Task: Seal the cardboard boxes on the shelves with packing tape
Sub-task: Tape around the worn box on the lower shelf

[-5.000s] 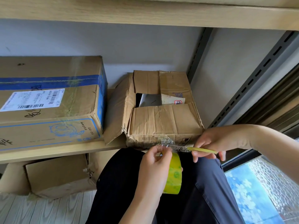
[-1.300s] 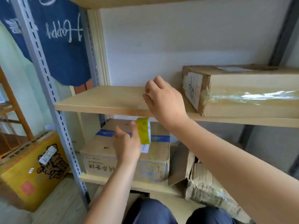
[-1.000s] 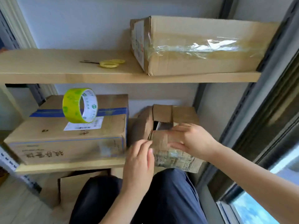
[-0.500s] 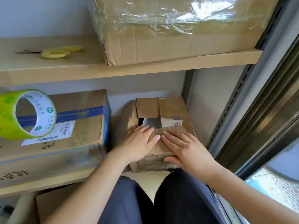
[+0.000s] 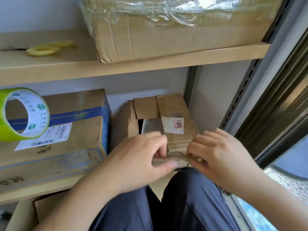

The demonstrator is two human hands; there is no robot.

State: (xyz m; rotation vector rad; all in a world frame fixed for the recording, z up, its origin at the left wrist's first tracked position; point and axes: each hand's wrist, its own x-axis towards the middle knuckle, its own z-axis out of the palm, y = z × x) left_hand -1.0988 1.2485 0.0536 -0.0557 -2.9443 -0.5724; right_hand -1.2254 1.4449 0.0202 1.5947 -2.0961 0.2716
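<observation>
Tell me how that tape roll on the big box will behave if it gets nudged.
The tape roll stands on edge on the labelled box, so it would probably roll or tip flat rather than slide. Its open core suggests it is light. The box top looks slightly sloped, so it might run off the edge.

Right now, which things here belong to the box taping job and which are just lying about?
For the job: small open box, tape roll, scissors, left hand, right hand.
Lying about: wrapped box, blue-striped box, box under the shelf.
</observation>
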